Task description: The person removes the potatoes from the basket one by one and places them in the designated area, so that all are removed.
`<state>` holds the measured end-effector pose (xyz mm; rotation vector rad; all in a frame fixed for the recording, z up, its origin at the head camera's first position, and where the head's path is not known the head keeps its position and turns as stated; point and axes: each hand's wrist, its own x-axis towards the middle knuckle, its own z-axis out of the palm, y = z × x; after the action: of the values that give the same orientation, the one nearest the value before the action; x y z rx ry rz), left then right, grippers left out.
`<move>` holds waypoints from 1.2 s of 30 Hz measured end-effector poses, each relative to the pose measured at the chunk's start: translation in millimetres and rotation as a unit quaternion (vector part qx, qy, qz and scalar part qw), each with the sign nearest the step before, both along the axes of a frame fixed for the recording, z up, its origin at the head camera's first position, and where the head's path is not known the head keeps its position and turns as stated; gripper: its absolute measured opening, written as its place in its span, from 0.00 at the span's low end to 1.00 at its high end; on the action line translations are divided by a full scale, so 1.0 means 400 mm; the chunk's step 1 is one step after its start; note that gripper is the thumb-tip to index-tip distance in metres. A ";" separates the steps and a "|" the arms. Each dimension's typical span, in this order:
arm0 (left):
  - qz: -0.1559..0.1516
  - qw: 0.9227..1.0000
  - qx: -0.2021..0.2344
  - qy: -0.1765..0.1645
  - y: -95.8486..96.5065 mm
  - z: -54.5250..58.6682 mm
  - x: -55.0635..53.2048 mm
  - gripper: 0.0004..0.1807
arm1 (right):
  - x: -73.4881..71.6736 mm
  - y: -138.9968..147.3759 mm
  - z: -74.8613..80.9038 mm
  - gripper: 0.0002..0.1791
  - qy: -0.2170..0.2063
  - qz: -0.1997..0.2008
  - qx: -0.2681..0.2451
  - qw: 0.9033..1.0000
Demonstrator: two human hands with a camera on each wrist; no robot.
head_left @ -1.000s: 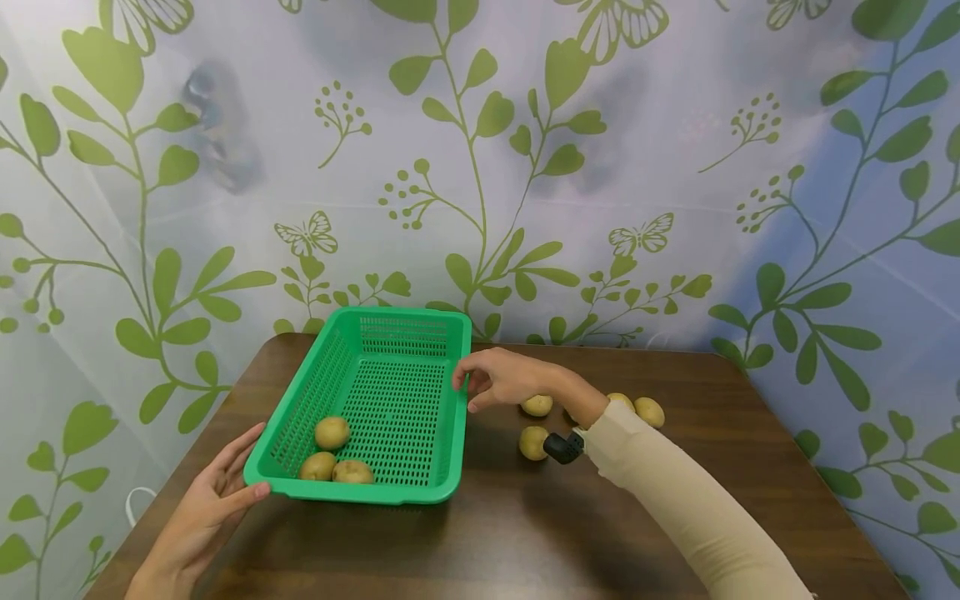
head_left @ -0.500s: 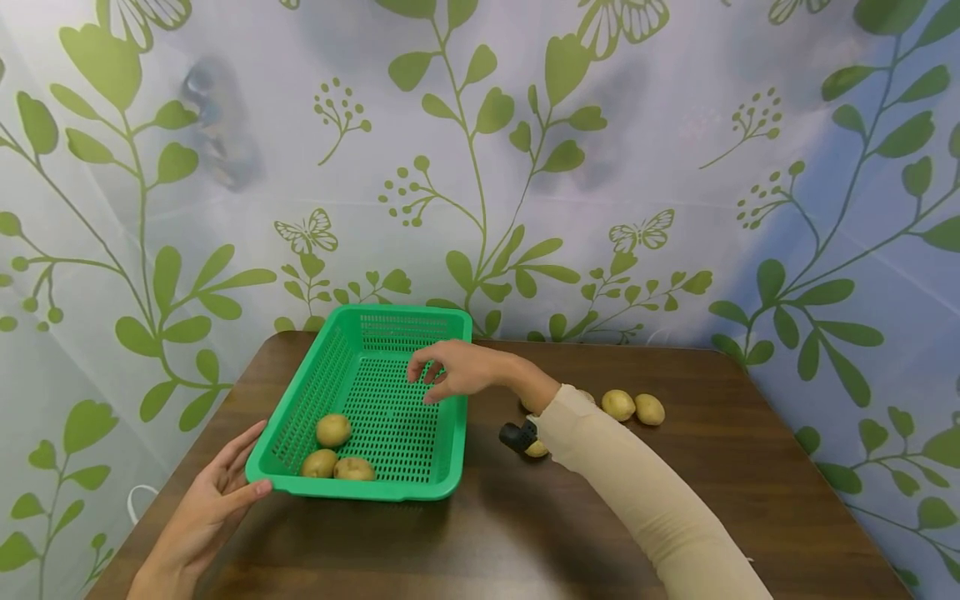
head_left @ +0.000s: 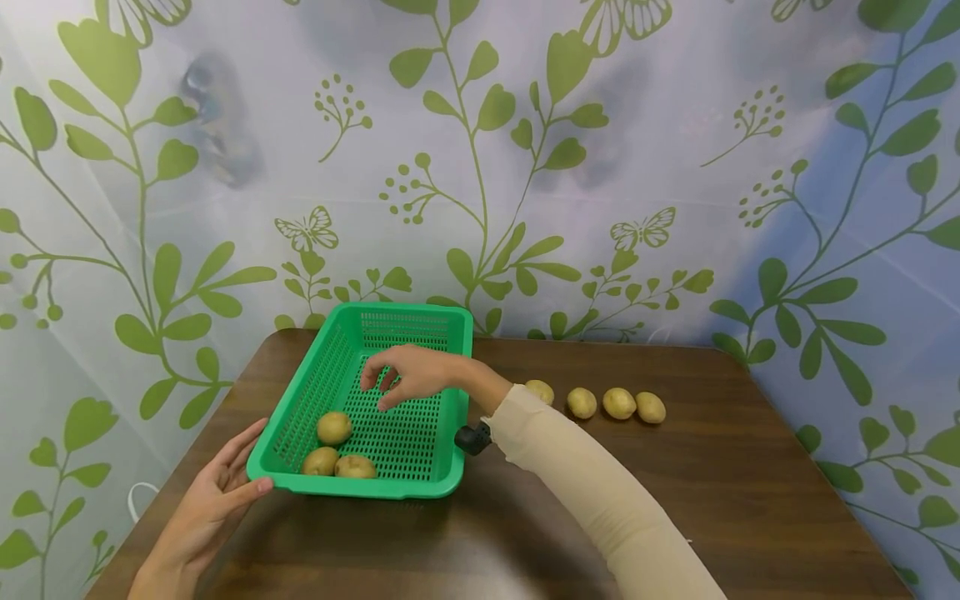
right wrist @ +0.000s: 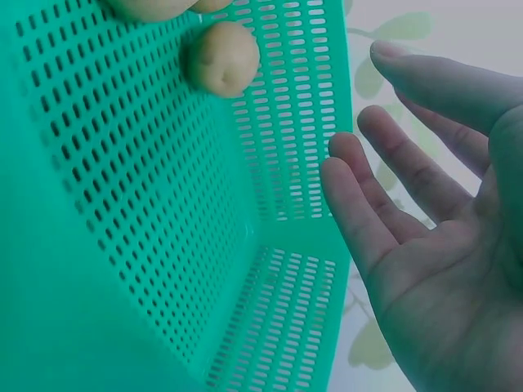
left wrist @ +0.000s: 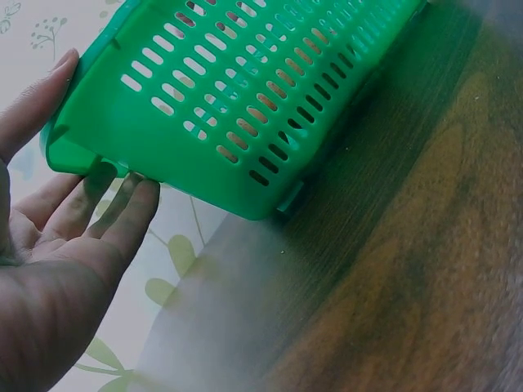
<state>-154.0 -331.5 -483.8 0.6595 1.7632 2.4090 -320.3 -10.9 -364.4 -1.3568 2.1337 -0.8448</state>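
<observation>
A green plastic basket (head_left: 360, 487) with slotted sides sits on the left of the table. Three potatoes lie in its near left corner, one of them a round potato (head_left: 333, 427). At that corner my left hand (head_left: 206, 500) grips the rim; in the left wrist view the thumb (left wrist: 37, 106) is on one side and the fingertips are under the lip. My right hand (head_left: 411, 375) hangs over the inside of the basket, fingers relaxed and holding nothing. The right wrist view shows its bent, spread fingers (right wrist: 355, 204) and a potato (right wrist: 225, 59) against the basket wall.
Several potatoes (head_left: 618, 403) lie in a row on the brown wooden table (head_left: 720, 467), right of the basket and beyond the right sleeve (head_left: 592, 492). A leaf-patterned curtain (head_left: 525, 183) hangs behind the table. A white cord (head_left: 133, 502) shows at the left edge.
My right hand has moved left, from the basket's right rim to over its middle. Its sleeve no longer covers the potatoes in the row. The left hand and basket stay in place.
</observation>
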 end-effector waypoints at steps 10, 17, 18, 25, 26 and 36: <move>-0.001 1.000 -0.002 -0.001 -0.004 0.002 -0.003 0.41 | -0.011 -0.044 -0.014 0.15 -0.021 -0.002 -0.003 1.000; -0.004 1.000 0.000 0.003 -0.004 -0.002 -0.006 0.41 | -0.028 -0.082 -0.042 0.15 -0.029 -0.006 -0.006 1.000; -0.005 1.000 0.001 0.005 -0.003 -0.004 -0.007 0.41 | -0.030 -0.088 -0.047 0.15 -0.030 -0.007 -0.005 1.000; -0.009 1.000 0.011 0.014 -0.004 -0.009 -0.006 0.41 | -0.045 -0.142 -0.082 0.17 -0.044 -0.017 0.001 0.999; -0.009 1.000 0.010 0.014 -0.004 -0.009 -0.005 0.41 | -0.046 -0.150 -0.087 0.18 -0.047 -0.014 0.001 0.999; 0.000 1.000 -0.002 0.004 -0.004 -0.006 -0.004 0.41 | -0.045 -0.190 -0.141 0.22 -0.068 -0.002 0.041 0.997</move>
<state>-155.6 -333.0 -486.1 0.6685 1.7701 2.4062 -338.4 -86.8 -420.9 -1.2185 2.0447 -0.8182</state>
